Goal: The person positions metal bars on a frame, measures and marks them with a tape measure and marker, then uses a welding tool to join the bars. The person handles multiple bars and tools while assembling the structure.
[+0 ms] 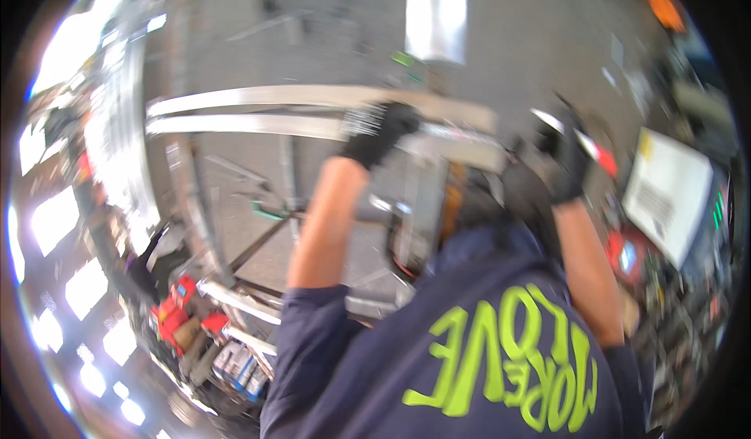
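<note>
My left hand [382, 132], in a black glove, is closed over two long pale metal bars [254, 124] lying side by side. Its fingers rest near their right part, and I cannot tell whether it grips one bar or both. Under the bars' right ends stands a grey metal upright [422, 208]. Off to the right of those ends, my right hand [573, 157], also gloved in black, is raised and apart from the bars. A slim white-and-red thing [604, 159] shows on both sides of its fingers; motion blur hides what kind it is.
A bright metal piece [436, 17] lies beyond the bars. Long shiny lengths of metal [129, 150] stretch along the left. Red tools [174, 314] and boxes sit at lower left. A white panel [669, 197] stands at right, near a red device [626, 255] and clutter.
</note>
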Motion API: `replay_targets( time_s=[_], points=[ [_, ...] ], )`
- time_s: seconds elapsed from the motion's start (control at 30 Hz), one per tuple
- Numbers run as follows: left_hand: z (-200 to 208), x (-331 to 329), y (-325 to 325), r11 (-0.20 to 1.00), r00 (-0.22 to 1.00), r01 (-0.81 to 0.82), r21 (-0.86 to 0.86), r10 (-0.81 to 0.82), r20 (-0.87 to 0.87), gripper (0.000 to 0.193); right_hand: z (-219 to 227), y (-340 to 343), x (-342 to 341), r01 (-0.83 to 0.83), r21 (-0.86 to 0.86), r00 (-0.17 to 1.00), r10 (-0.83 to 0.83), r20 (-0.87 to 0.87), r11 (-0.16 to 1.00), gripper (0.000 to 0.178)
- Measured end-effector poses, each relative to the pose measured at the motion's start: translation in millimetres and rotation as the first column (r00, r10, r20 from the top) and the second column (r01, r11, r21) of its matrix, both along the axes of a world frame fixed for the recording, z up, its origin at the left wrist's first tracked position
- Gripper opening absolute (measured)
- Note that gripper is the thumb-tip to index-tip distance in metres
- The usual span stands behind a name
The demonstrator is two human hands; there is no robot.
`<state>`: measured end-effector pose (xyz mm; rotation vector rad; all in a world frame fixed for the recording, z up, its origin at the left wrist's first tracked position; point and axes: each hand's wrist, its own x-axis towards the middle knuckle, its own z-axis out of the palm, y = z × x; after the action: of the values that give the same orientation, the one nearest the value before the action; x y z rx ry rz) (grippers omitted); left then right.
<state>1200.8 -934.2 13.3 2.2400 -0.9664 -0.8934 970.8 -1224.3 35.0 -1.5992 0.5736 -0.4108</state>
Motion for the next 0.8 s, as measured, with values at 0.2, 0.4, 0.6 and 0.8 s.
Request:
replay_targets(
  time_s=[0.2,0.4,0.6,0.8],
  points=[
    [50.9,-8.1,-6.5,0.991,0.993,-0.091,0.102,0.099,-0.068,0.022,-59.4,-14.9,10.5,0.083,0.338,0.960,0.016,-0.280,0.937,0.040],
    [58.6,-26.4,29.1,0.994,0.995,-0.100,0.038,0.099,0.021,0.018,-79.1,5.9,40.9,-0.045,0.568,0.935,0.235,-0.266,0.822,0.038],
    [59.6,-30.2,44.8,0.986,0.983,-0.165,-0.015,0.166,0.074,0.016,-102.4,-5.8,38.5,-0.007,0.486,0.964,0.134,-0.228,0.874,0.037],
    [-9.5,15.8,59.0,0.962,0.981,-0.168,-0.217,0.184,0.057,0.013,-80.4,-8.9,63.6,-0.031,0.528,0.951,0.188,-0.245,0.849,0.035]
  ],
)
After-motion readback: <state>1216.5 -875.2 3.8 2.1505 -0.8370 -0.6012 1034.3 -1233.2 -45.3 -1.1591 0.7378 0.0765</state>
